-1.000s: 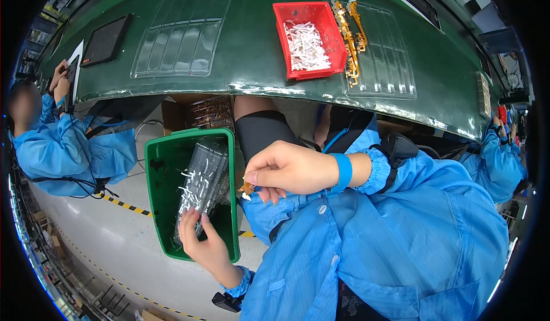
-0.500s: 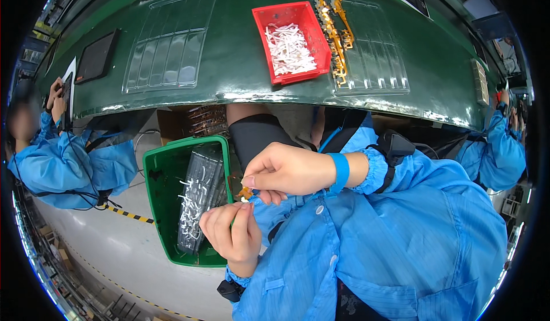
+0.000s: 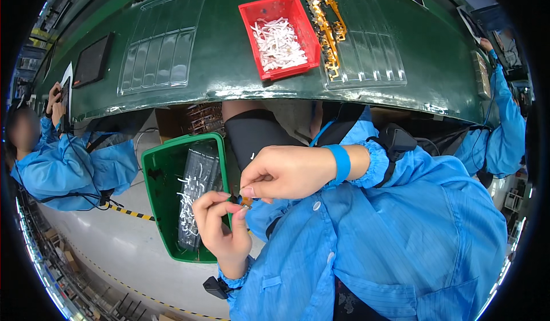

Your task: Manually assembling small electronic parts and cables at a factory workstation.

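My left hand (image 3: 222, 229) and my right hand (image 3: 289, 171) meet above my lap, beside the green bin. Between their fingertips is a small orange flexible circuit (image 3: 246, 201), mostly covered by the fingers. My right thumb and index finger pinch its upper end. The left thumb and fingers close on its lower side. A small white strip (image 3: 252, 156) shows against the dark cloth over my leg, just above the right hand; whether it lies there or is falling I cannot tell.
On the green table (image 3: 223, 63) stands a red bin (image 3: 314, 49) of white strips. To its right, orange flexible circuits (image 3: 325, 37) lie on a clear tray (image 3: 372, 52); another clear tray (image 3: 160, 52) is at left. The green bin (image 3: 150, 206) holds trays with white strips. Co-workers sit both sides.
The white bit at the circuit no longer shows there, and a white strip now appears above my right hand. My left fingers have shifted. The right co-worker's arm now reaches onto the table.
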Demonstrator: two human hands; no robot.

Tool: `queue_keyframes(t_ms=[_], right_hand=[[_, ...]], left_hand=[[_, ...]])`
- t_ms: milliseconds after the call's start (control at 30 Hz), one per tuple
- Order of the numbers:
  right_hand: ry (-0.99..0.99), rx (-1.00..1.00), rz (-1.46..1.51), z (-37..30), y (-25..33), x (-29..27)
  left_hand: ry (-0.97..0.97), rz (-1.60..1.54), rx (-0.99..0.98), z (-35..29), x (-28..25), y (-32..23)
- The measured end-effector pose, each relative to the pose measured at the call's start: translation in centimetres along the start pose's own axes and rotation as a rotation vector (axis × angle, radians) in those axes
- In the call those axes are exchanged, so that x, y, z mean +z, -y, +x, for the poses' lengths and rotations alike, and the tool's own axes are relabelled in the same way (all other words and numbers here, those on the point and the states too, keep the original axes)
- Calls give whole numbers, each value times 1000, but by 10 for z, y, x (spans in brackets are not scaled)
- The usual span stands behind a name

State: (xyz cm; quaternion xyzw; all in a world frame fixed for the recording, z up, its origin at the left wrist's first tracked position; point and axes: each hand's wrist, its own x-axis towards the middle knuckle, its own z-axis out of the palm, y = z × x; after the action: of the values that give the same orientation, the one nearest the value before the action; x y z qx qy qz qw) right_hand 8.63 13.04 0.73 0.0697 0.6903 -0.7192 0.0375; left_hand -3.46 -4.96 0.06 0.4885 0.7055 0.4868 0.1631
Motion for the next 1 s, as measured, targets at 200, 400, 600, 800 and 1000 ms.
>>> queue_keyframes(t_ms=[200,400,600,800,1000], right_hand=[[-67,-21,106,-2,0,-4],[-104,31,264,-1,1,-5],[-19,94,226,-3,1,-8],[-15,22,144,-14,0,-15],[-337,-244,-424,-43,-11,-27]], left_hand=[[-305,-242,-191,-15,-15,31],[-378,397,-564,-50,-39,107],[-177,96,-191,-23,-17,56],[186,-453,-224,3,8,32],[240,-528,-180,21,18,12]])
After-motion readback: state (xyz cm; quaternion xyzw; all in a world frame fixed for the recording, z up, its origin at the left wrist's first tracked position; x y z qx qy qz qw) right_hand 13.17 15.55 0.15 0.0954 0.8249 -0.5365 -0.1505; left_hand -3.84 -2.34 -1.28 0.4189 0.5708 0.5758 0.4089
